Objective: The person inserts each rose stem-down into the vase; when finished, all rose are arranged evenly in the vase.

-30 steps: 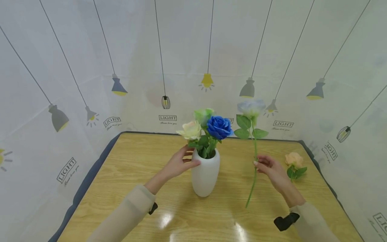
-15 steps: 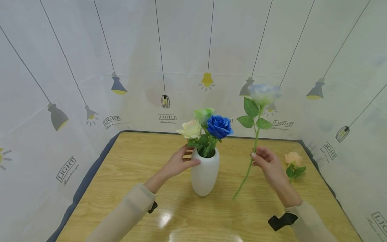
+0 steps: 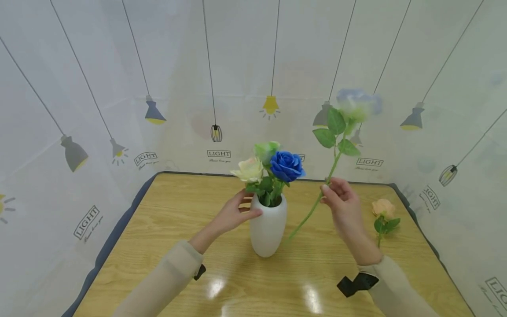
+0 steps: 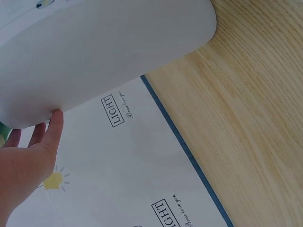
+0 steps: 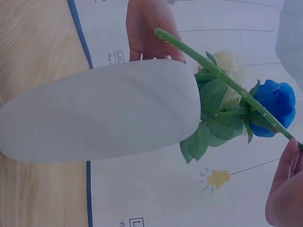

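A white vase (image 3: 267, 233) stands upright on the table, holding a blue rose (image 3: 287, 166), a cream rose (image 3: 248, 170) and a green-tinged rose (image 3: 266, 151). My left hand (image 3: 231, 214) holds the vase near its rim, thumb at the front and fingers at the side and behind; the left wrist view shows fingertips touching the vase wall (image 4: 109, 56). To the right of the vase, my right hand (image 3: 345, 207) pinches the green stem of a pale blue-white rose (image 3: 358, 105). This rose is raised and tilted, its bloom up and right. In the right wrist view, the stem (image 5: 213, 68) crosses before the vase mouth.
A peach rose (image 3: 383, 208) with green leaves lies on the right of the wooden table (image 3: 170, 220). White cloth (image 3: 237, 53) printed with lamps surrounds the table on the back and both sides.
My right hand has lifted the pale blue-white rose and moved slightly left. Its stem has tilted, the lower end swinging toward the vase. The left hand and vase stay put.
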A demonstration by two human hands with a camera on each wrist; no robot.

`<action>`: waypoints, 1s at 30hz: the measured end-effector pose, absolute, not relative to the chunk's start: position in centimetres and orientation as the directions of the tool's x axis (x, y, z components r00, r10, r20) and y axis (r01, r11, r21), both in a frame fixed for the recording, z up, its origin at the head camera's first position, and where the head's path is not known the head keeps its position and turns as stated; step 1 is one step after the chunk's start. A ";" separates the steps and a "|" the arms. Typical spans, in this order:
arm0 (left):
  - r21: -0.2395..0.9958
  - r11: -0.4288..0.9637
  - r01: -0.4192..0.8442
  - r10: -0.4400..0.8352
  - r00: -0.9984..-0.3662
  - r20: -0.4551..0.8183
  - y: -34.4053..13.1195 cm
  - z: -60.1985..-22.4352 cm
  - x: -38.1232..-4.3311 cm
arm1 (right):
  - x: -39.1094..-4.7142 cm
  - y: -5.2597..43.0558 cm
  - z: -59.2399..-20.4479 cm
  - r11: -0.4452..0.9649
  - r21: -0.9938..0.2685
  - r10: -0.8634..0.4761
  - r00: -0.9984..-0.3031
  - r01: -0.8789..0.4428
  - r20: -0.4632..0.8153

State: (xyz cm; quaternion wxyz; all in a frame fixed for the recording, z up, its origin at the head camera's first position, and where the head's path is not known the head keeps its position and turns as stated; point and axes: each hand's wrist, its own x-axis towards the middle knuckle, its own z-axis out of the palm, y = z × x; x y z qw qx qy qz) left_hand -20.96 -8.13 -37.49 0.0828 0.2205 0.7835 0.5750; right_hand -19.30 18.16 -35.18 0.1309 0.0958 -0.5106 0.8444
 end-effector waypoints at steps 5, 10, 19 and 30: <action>0.937 0.242 0.251 0.444 -0.888 0.123 -8.2 -37.7 -21.1 | -19.8 16.9 -34.4 -0.522 -0.772 0.195 -0.932 -0.363 0.306; 0.939 0.231 0.254 0.440 -0.888 0.132 -8.2 -38.8 -21.8 | -20.1 16.2 -33.9 -0.584 -0.715 0.262 -0.923 -0.385 0.283; 0.932 0.249 0.262 0.423 -0.895 0.139 -8.3 -40.5 -22.8 | -20.6 16.2 -33.1 -0.583 -0.660 0.376 -0.877 -0.474 0.298; 0.932 0.246 0.265 0.424 -0.895 0.143 -8.4 -40.5 -22.7 | -20.9 15.8 -33.4 -0.306 -0.733 0.373 -0.785 -0.607 0.494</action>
